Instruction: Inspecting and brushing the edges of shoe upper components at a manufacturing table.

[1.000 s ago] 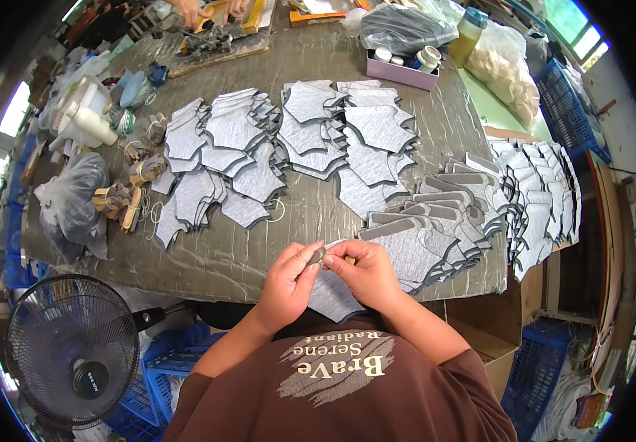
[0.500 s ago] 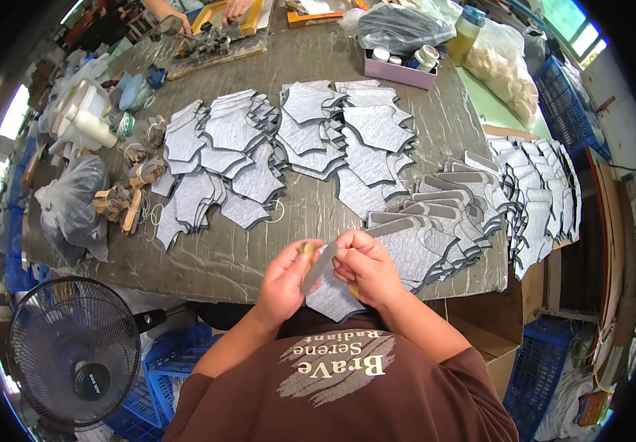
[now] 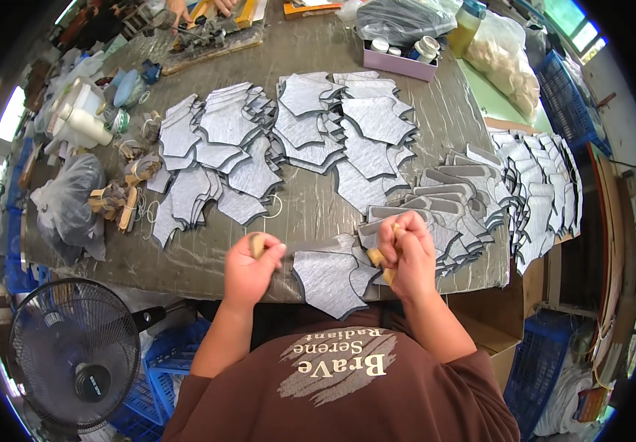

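A grey, fabric-faced cut piece (image 3: 325, 278) with dark edges lies at the table's front edge, overhanging toward me, with another partly under its right side. A blurred grey strip (image 3: 322, 244) shows along its far edge. Left of it, my left hand (image 3: 250, 272) is closed in the air, a tan patch among its curled fingers. My right hand (image 3: 411, 258) is closed too, in front of a fanned pile of similar pieces (image 3: 450, 206). Tan bands, apparently finger covers, show on its fingers; what it may pinch is hidden.
Overlapping stacks of grey pieces (image 3: 248, 132) cover the table's middle; more lie on a board (image 3: 539, 195) at right. Tied bundles (image 3: 115, 202), a plastic bag (image 3: 71, 202) and a fan (image 3: 75, 353) are at left. A purple box (image 3: 399, 62) stands far; another person's hands (image 3: 180, 10) work beyond.
My hands have moved apart, left hand leftward and right hand rightward. The grey piece and strip that were between them now lie at the table edge. The view has shifted slightly.
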A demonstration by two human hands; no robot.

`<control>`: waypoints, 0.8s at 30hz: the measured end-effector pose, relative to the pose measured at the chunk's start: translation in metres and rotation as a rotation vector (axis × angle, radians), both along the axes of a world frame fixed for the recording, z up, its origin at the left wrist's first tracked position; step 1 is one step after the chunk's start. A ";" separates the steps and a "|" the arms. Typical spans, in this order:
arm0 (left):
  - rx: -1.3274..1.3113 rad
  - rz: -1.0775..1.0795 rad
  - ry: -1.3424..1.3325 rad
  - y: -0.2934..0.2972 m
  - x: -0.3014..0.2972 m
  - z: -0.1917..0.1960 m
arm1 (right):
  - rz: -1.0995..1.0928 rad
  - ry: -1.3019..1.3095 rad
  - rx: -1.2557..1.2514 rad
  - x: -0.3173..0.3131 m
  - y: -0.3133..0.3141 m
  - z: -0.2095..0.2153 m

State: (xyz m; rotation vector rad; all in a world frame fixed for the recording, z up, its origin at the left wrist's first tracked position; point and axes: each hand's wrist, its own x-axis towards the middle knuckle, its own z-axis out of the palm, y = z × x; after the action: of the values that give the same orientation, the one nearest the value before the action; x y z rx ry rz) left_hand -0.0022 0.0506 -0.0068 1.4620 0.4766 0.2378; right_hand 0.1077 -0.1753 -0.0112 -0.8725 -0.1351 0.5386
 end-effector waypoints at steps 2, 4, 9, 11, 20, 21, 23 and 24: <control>-0.057 -0.006 0.087 0.009 -0.007 -0.004 | -0.018 -0.178 -0.052 -0.008 -0.003 0.002; -0.036 -0.052 0.143 0.004 -0.005 -0.003 | 0.087 -1.214 -0.992 -0.028 -0.002 0.015; 0.075 -0.220 0.228 -0.002 0.007 -0.003 | 0.248 -1.378 -1.182 -0.045 -0.004 -0.002; 0.090 -0.239 0.261 -0.004 0.011 -0.004 | 0.226 -1.421 -1.190 -0.044 -0.004 -0.004; 0.117 -0.251 0.284 -0.004 0.016 -0.006 | 0.318 -1.384 -1.229 -0.045 -0.005 -0.002; 0.123 -0.258 0.286 -0.004 0.016 -0.006 | 0.320 -1.391 -1.233 -0.045 -0.005 -0.002; 0.124 -0.254 0.288 -0.004 0.016 -0.008 | 0.321 -1.398 -1.235 -0.044 -0.004 -0.001; 0.124 -0.250 0.289 -0.005 0.016 -0.008 | 0.307 -1.416 -1.223 -0.044 -0.004 0.000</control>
State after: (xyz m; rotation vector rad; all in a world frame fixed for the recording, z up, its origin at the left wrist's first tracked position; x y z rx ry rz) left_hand 0.0137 0.0458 -0.0148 1.6699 0.5118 -0.1481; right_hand 0.0641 -0.1794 -0.0107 -2.3468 -1.3443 0.1261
